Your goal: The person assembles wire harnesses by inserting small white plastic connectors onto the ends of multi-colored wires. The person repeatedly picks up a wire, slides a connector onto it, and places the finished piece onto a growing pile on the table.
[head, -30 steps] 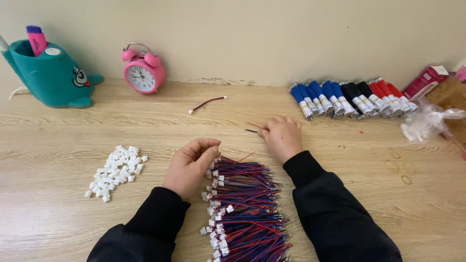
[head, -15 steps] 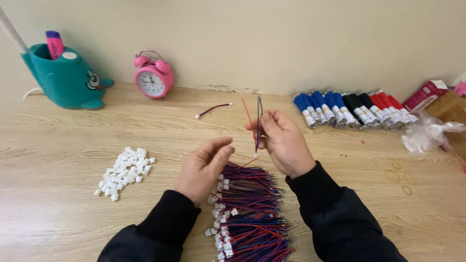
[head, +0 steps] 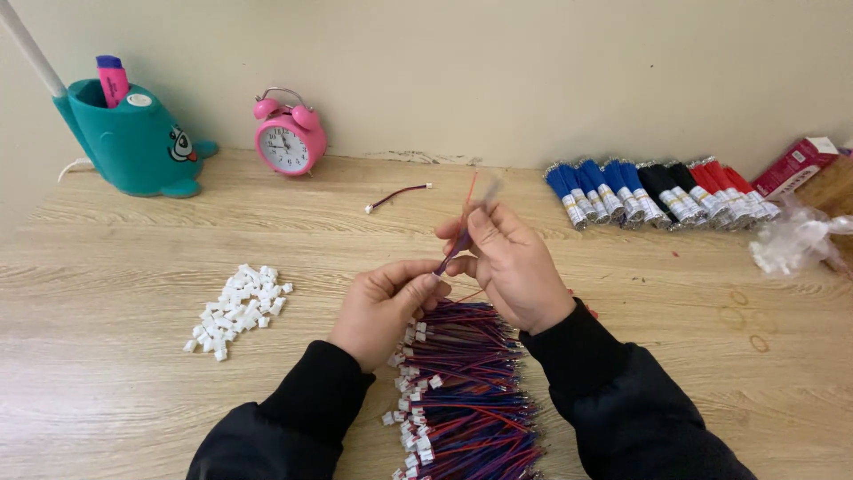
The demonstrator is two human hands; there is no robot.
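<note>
Between both hands (head: 444,280), a red-blue wire pair (head: 464,227) stands pinched upright.

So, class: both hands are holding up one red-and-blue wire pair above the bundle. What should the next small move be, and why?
Probably the left hand should reach for one white connector from the pile. The right hand pinches the wire pair upright, its upper ends look bare, while the wires in the bundle already carry white plugs at one end.

Desk against a plain wall

I'm sitting at a pale wooden table (head: 133,373); even light is falling on the cream wall (head: 533,71).
</note>
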